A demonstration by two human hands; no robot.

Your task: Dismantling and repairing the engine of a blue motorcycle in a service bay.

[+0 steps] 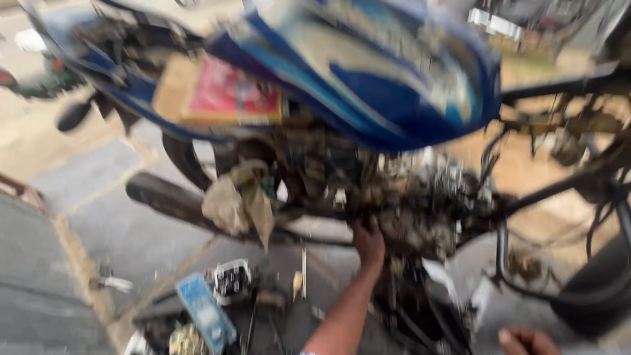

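The picture is blurred by motion. A motorcycle with a blue and white fuel tank [394, 79] fills the upper half, its bare engine [427, 204] underneath. My left hand [368, 242] reaches up from the bottom middle and touches the lower left side of the engine, its fingers hidden among the parts. My right hand [526, 342] shows only partly at the bottom right edge, fingers curled, below the frame tube [503, 256]. Whether either hand holds anything is unclear.
A dirty rag [240, 200] hangs over the exhaust pipe [164, 197]. A red and tan box [223, 92] rests on the seat area. On the paved ground lie a blue flat pack [207, 315], a small engine part [230, 279] and loose tools. A black tyre [601, 289] is at the right.
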